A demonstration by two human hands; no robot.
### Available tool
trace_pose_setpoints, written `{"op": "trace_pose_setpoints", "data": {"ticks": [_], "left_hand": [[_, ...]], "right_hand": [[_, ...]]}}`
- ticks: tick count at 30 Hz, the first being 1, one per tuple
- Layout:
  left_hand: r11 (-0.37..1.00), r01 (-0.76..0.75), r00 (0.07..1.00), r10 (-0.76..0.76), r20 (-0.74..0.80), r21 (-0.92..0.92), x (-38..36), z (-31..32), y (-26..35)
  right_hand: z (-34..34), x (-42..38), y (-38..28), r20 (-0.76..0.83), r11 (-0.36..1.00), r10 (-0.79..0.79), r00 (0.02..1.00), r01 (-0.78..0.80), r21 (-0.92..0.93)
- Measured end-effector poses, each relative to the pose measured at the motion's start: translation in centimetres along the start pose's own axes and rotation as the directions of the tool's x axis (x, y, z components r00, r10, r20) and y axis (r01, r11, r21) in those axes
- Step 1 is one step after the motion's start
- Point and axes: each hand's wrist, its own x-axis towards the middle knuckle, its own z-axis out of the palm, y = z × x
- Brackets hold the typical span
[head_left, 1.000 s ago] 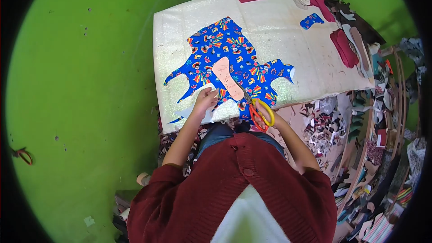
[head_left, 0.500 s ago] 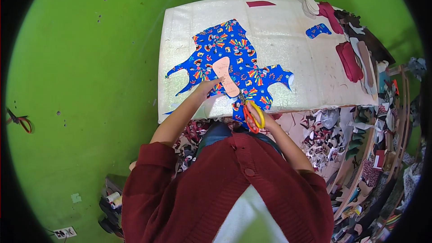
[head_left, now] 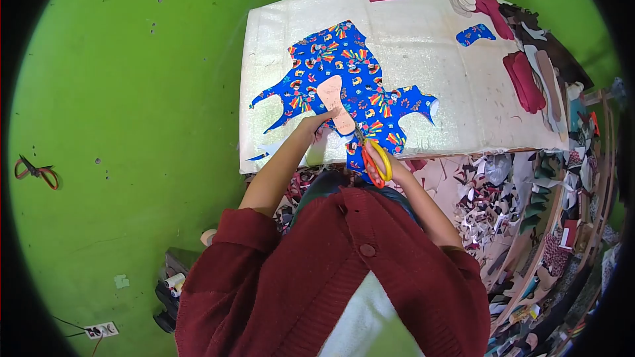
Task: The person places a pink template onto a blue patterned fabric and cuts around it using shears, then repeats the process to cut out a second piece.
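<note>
One head-worn camera looks steeply down over the person's red cardigan (head_left: 344, 277) onto the near edge of the white worktable (head_left: 423, 46), fisheye-wide, green floor (head_left: 132, 92) curving round it.

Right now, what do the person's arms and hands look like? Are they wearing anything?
Both arms wear a dark red knitted cardigan with ribbed sleeves pushed up past the elbows, so the forearms are bare. The left hand and right hand are bare too: no gloves, and no rings or watch that I can make out. Round red buttons run down the cardigan's front.
</note>
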Motion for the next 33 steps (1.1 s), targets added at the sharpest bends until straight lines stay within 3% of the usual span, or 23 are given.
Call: {"op": "trace_pose_setpoints", "data": {"ticks": [4,12,21,24,27,33], "left_hand": [[1.0,0.015,0.999,-0.016,-0.043,-0.02,1.2,0.3,-0.7],[0.981,-0.145,0.973,0.118,-0.196,-0.129,0.5,1.6,-1.0],[0.966,-0.188,0.978,0.168,-0.121,-0.179,-0.1,1.5,-1.5],[0.941,-0.261,0.965,0.246,-0.091,-0.218,-0.1,1.6,-1.9],[0.927,-0.286,0.958,0.281,-0.058,-0.243,-0.2,1.6,-2.3],[0.937,-0.217,0.976,0.2,-0.088,-0.273,-0.1,1.8,-2.3]], "right_hand": [[0.1,0.3,0.6,-0.035,0.998,-0.009,0.999,0.011,0.056],[0.2,0.0,0.5,-0.009,0.991,0.037,0.999,-0.036,0.127],[0.2,-0.4,-0.1,0.036,0.988,0.028,0.999,-0.033,0.152],[0.5,-0.1,0.0,-0.026,0.963,0.062,0.998,-0.053,0.266],[0.4,-0.8,-0.5,0.054,0.972,0.044,0.998,-0.055,0.227],[0.2,-0.7,-0.3,0.048,0.958,0.027,0.998,-0.04,0.283]]}}
